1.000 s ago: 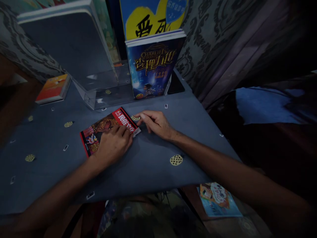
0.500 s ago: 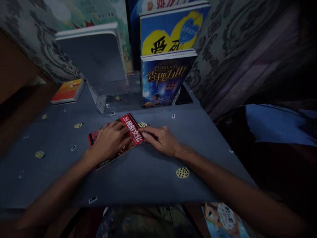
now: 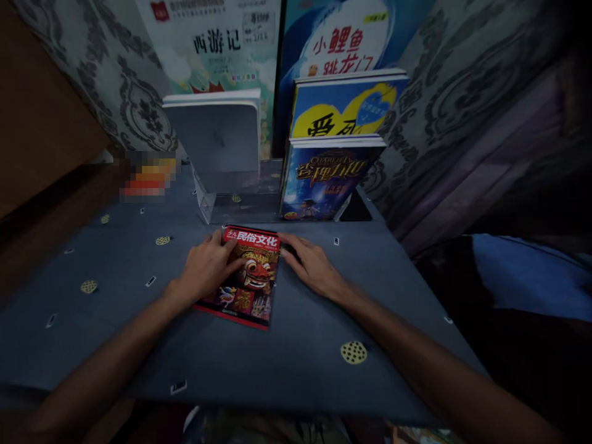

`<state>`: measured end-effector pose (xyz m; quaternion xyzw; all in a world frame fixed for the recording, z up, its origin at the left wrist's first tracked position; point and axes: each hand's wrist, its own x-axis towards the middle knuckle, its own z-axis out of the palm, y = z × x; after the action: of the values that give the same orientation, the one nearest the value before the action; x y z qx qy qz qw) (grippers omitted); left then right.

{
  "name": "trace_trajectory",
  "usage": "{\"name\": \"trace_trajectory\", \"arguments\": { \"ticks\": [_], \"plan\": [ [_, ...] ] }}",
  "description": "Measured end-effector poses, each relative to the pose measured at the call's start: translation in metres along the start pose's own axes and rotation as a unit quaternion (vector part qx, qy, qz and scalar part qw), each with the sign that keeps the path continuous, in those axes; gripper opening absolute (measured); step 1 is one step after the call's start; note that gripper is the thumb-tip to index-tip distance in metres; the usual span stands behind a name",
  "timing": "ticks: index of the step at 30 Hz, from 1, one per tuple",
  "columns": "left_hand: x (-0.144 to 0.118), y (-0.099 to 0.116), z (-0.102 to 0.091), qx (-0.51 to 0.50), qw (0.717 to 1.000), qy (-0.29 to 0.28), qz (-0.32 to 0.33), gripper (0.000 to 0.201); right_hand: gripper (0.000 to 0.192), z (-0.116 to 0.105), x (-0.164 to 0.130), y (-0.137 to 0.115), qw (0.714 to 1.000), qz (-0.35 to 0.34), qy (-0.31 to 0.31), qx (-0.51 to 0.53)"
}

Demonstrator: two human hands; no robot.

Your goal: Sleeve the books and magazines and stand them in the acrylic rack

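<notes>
A red picture book (image 3: 253,265) lies cover up on the table, its title strip at the far end and a painted mask on the front. My left hand (image 3: 208,262) is closed on its left side, the thumb across the cover and the fingers along the upper left edge. At the upper right corner, my right hand (image 3: 312,265) grips the edge between index finger and thumb. The book's lower left part is partly covered by my left hand.
Behind the book stands a clear bookstand (image 3: 207,213) with a grey-covered book (image 3: 217,139). Beside it stand a dark blue book (image 3: 326,185) and a blue-yellow one (image 3: 342,111). Taller books lean at the back. A pixelated orange item (image 3: 148,179) lies at left on the patterned tablecloth (image 3: 115,333).
The red book has turned from slanted to nearly upright towards me, both hands staying on it. More of its cover shows. The camera view has tilted up, showing more of the back books.
</notes>
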<state>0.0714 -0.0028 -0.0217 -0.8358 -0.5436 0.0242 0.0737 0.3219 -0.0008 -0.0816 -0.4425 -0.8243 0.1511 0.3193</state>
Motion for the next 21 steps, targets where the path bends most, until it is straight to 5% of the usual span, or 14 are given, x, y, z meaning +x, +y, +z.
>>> {"name": "trace_trajectory", "arguments": {
  "ticks": [7,15,21],
  "plan": [
    [0.007,0.0,0.015,-0.003,0.999,0.043,0.006,0.039,0.042,0.013,0.021,0.023,0.999,-0.017,-0.018,-0.043],
    [0.006,0.012,0.006,0.043,0.998,0.038,0.019,0.035,0.039,0.017,0.022,0.017,0.998,0.017,-0.012,-0.057],
    [-0.014,0.026,0.008,-0.095,0.961,0.024,0.26,0.039,0.034,0.01,-0.009,-0.013,0.997,-0.03,-0.005,0.074]
  ]
}}
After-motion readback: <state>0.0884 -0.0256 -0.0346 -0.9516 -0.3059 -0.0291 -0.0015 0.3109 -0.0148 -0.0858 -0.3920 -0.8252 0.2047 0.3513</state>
